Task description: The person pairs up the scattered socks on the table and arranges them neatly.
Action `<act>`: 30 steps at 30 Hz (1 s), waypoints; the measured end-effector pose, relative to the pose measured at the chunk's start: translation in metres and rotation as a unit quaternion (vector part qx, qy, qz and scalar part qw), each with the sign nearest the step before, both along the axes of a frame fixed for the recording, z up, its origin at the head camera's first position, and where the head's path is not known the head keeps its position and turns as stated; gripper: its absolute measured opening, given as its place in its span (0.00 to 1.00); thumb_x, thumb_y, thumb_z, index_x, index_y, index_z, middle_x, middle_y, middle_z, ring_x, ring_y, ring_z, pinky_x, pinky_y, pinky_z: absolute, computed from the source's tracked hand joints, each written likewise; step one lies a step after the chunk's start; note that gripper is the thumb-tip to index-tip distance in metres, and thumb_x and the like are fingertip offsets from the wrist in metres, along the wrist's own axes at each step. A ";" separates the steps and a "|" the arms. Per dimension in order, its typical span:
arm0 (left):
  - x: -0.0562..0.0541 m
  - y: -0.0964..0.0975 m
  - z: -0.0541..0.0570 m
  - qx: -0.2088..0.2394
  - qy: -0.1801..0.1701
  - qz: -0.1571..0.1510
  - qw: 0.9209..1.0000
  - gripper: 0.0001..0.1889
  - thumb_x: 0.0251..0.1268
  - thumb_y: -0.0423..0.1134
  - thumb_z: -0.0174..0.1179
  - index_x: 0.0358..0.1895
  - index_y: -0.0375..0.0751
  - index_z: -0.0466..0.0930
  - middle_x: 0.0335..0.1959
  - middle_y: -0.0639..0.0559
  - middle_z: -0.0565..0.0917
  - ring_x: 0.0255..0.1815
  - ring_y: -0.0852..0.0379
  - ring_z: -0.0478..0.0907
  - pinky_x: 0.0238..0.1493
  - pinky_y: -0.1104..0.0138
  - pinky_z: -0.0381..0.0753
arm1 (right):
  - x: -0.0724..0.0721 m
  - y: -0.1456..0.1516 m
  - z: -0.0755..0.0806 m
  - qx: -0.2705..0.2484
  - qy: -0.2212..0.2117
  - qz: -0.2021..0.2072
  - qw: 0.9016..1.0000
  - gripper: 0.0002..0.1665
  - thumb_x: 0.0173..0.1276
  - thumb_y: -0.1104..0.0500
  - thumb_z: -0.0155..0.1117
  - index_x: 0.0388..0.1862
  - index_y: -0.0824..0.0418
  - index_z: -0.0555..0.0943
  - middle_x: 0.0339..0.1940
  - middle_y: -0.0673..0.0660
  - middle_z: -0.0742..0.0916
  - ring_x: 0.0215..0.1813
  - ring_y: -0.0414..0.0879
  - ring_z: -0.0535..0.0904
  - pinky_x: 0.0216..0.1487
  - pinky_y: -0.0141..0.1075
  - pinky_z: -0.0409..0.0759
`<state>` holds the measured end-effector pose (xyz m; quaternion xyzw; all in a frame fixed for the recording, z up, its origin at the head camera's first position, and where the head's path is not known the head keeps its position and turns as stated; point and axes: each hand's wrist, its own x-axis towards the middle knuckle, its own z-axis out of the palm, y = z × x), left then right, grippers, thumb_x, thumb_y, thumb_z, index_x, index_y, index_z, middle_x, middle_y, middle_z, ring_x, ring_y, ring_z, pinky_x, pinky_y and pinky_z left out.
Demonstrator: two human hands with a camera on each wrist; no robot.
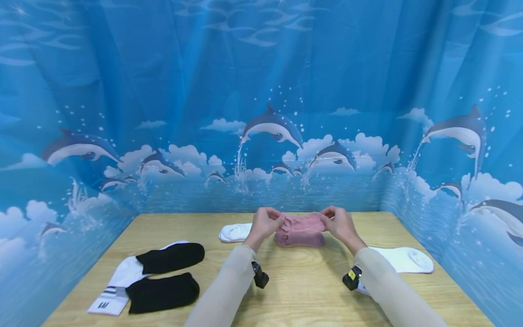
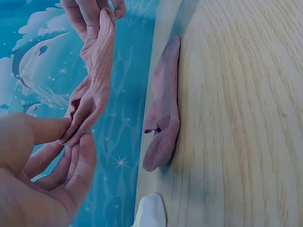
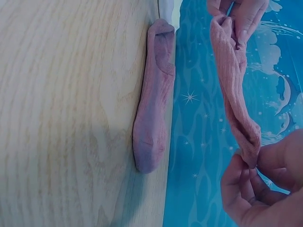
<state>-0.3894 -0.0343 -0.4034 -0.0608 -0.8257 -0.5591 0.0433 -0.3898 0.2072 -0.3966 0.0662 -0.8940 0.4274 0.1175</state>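
Both hands hold a pink ribbed sock (image 1: pixel 304 222) stretched between them, raised above the table. My left hand (image 1: pixel 263 225) pinches one end between thumb and fingers; in the left wrist view that hand (image 2: pixel 52 175) grips beside a fold in the fabric. At the other end my right hand (image 1: pixel 341 227) pinches the sock, its fingertips meeting at the tip in the right wrist view (image 3: pixel 265 179). A second pink sock (image 1: pixel 300 240) lies flat on the table just below the held one, and it also shows lying near the table edge in the left wrist view (image 2: pixel 163 109).
Two black socks (image 1: pixel 163 293) lie at the left, beside and partly over white socks with dark stripes (image 1: pixel 126 272). A white sock (image 1: pixel 234 232) sits left of the pink ones. Another white sock (image 1: pixel 408 260) lies right, partly behind the right forearm. A dolphin-print curtain (image 1: pixel 261 91) surrounds the wooden table (image 1: pixel 294 290).
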 end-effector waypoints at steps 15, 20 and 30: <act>-0.008 -0.002 -0.003 -0.018 -0.028 0.014 0.999 0.05 0.68 0.35 0.68 0.39 0.37 0.87 0.37 0.43 0.88 0.28 0.57 0.85 0.45 0.51 0.90 | -0.006 -0.004 0.001 0.038 -0.028 0.003 0.999 0.10 0.73 0.62 0.65 0.45 0.69 0.85 0.38 0.64 0.89 0.29 0.42 0.85 0.30 0.33 0.84; -0.009 -0.002 -0.004 -0.022 -0.036 0.014 0.999 0.05 0.68 0.35 0.68 0.40 0.36 0.87 0.36 0.43 0.89 0.27 0.57 0.85 0.44 0.52 0.91 | -0.007 -0.003 0.001 0.042 -0.036 0.012 0.998 0.10 0.73 0.63 0.65 0.45 0.70 0.85 0.38 0.64 0.89 0.28 0.42 0.84 0.30 0.34 0.86; -0.010 -0.004 -0.001 -0.025 -0.055 0.007 0.998 0.03 0.65 0.31 0.69 0.39 0.34 0.88 0.33 0.43 0.89 0.26 0.57 0.86 0.40 0.58 0.91 | -0.011 0.001 0.004 0.095 -0.062 0.043 0.993 0.06 0.71 0.66 0.66 0.42 0.70 0.86 0.31 0.60 0.89 0.26 0.42 0.81 0.28 0.33 0.83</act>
